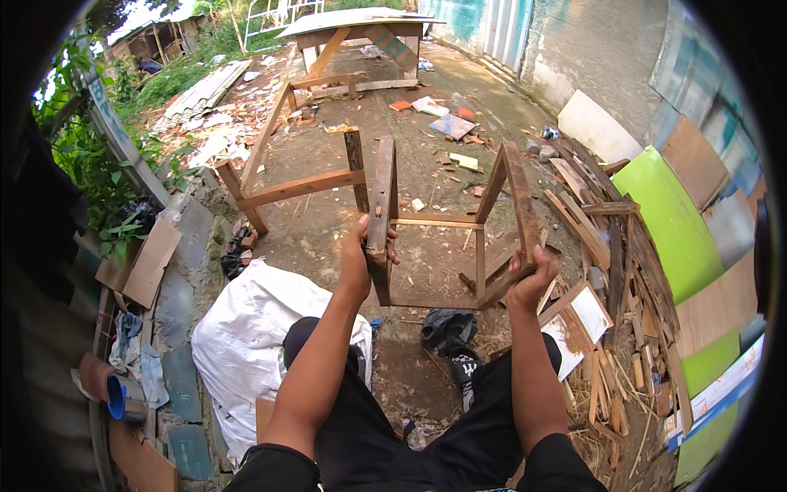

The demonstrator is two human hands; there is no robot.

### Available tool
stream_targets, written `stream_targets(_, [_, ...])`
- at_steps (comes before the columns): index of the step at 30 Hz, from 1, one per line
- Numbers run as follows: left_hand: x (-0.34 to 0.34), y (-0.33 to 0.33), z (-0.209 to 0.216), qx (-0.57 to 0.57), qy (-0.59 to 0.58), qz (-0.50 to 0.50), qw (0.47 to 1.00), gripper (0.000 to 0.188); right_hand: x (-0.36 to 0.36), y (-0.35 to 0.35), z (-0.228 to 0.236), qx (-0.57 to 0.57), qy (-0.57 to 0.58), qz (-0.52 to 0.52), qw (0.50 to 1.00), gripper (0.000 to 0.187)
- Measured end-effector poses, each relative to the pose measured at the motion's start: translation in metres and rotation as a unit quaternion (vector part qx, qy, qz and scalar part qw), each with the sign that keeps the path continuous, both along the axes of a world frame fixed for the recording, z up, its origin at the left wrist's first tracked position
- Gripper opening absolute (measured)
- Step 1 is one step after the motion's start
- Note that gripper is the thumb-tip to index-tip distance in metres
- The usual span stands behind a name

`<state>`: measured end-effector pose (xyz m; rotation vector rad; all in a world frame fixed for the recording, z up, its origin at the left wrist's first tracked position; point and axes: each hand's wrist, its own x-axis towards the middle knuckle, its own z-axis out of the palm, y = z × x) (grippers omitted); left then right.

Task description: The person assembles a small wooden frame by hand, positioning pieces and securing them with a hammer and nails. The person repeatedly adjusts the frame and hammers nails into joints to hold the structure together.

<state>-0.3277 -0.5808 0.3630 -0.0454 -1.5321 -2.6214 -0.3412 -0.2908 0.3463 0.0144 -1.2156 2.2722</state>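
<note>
A small open wooden frame (381,193) of brown battens is held up in front of my knees. My left hand (361,256) grips its left upright near the lower end, with fingertips showing on the inner side. Lower on the right side, my right hand (531,279) is closed round the other upright. Thin crosspieces join the two sides of the frame. Beyond it to the left, a longer wooden frame (303,188) stands on the ground. Below the held frame, a black plastic bag (448,330) lies by my foot.
A large white sack (246,336) lies left of my knees beside a low block wall (187,385). Scrap wood (627,271) and green boards (668,221) are piled at right. A wooden table (358,29) stands far ahead; debris litters the ground between.
</note>
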Motion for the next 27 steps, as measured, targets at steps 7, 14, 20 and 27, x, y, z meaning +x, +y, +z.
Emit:
stream_targets(7, [0.001,0.008,-0.003,-0.033,-0.093,0.058,0.993,0.040,-0.006,0.007,-0.013,0.036,-0.022,-0.021,0.999,0.031])
stream_targets(14, [-0.006,0.002,-0.012,0.005,-0.046,0.083,0.995,0.038,-0.015,0.008,-0.027,-0.007,-0.038,0.002,0.999,0.031])
stream_targets(20, [-0.007,0.008,-0.013,0.032,-0.047,0.102,0.993,0.035,-0.016,0.017,-0.033,-0.045,-0.076,0.011,0.996,0.032])
stream_targets(27, [-0.018,-0.014,-0.089,-0.030,-0.095,0.090,0.991,0.038,-0.006,0.011,-0.017,0.060,-0.251,0.248,0.934,0.040])
